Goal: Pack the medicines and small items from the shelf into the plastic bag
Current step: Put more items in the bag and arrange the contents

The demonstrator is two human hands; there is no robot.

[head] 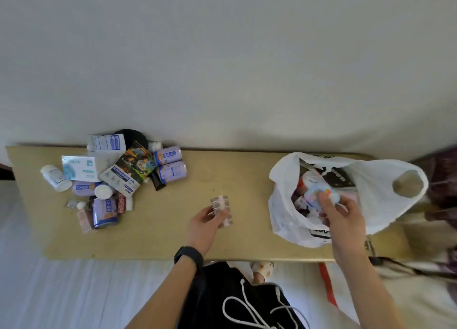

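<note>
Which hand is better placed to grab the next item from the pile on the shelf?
Probably the left hand: it is nearer the pile, though it holds a blister pack. The right hand is at the plastic bag with a small box.

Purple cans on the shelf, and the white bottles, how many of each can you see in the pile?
Purple cans: 4
White bottles: 2
Total: 6
</note>
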